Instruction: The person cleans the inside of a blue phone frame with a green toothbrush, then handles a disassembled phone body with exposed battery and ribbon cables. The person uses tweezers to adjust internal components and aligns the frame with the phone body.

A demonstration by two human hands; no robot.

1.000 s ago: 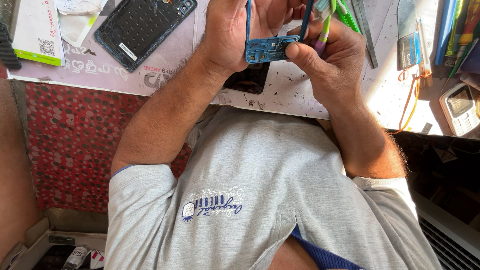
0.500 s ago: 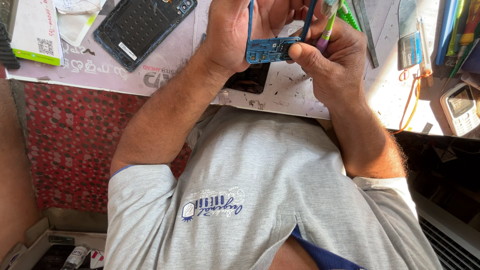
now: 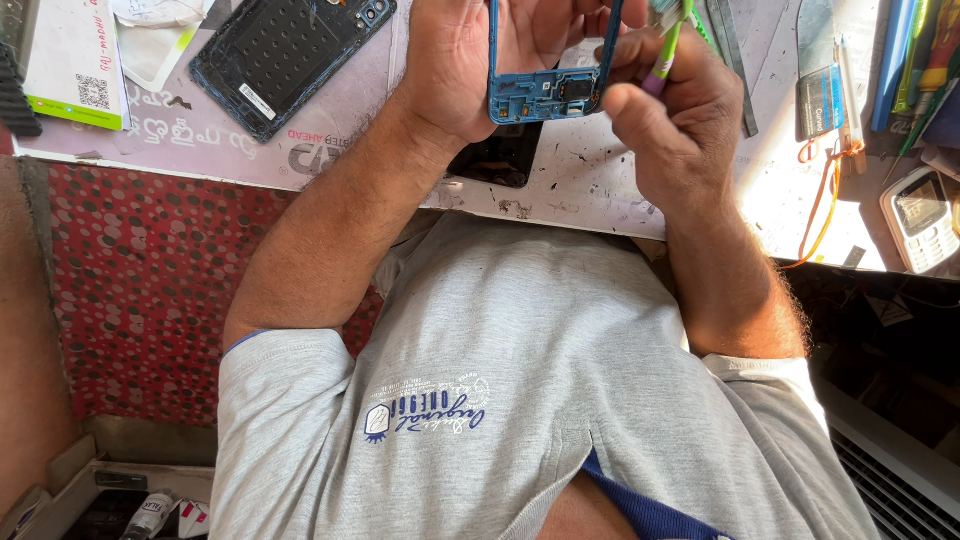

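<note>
Blue phone frame (image 3: 545, 75) seemingly between fingers (image 3: 640, 105)

Seen from a single head-worn camera pointing steeply down the wearer's own chest, close in, the left hand (image 3: 470, 60) and right hand (image 3: 670, 110) sit at the frame's top edge over the worktable (image 3: 600, 190), torso filling the lower half.

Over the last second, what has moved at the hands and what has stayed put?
The blue phone frame has slid a little toward the top edge of the view, along with both hands. The left hand keeps its grip on the frame, and the right hand keeps the purple and green tool at the frame's right side. Nothing was let go. The dark back cover and the small white phone lie as before.
</note>
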